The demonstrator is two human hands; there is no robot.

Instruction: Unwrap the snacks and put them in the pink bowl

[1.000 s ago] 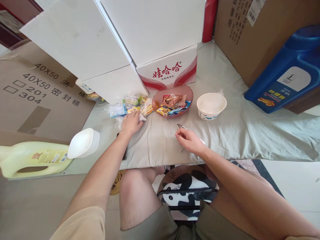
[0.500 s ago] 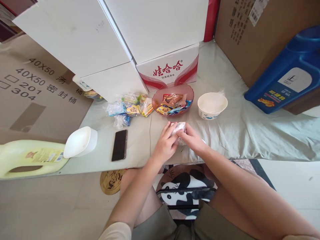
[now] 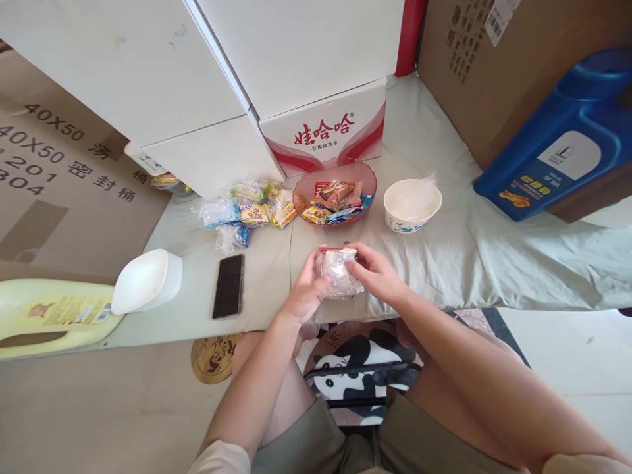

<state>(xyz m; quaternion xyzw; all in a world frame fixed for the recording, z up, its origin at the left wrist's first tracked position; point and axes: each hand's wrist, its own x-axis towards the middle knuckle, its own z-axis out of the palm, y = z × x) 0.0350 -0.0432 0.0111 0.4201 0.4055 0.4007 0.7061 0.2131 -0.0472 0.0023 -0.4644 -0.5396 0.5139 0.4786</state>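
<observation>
Between my hands is a small packet wrapped in crinkled clear plastic point(image 3: 340, 271), with white and a bit of red showing at its top. My left hand point(image 3: 305, 293) is closed around its left side, the thumb in front. On the right side my right hand point(image 3: 378, 273) grips it, thumb pressed on the front. Just beyond stands a pink ribbed bowl point(image 3: 316, 176) holding several wrapped snacks. To its left lies a loose group of snack packets point(image 3: 254, 212). A white paper bowl point(image 3: 411, 220) with clear plastic inside stands to the right.
A phone point(image 3: 228, 286) lies at the left, beside a white square tub point(image 3: 148, 280) and a pale yellow jug point(image 3: 59, 316). A large blue bottle point(image 3: 557, 141) stands at the right. White boxes point(image 3: 320, 131) and brown cartons point(image 3: 74, 151) line the back and sides.
My left hand has moved from over the packet's front to its left side, so more of the clear wrapping shows. The view has shifted slightly to the right.
</observation>
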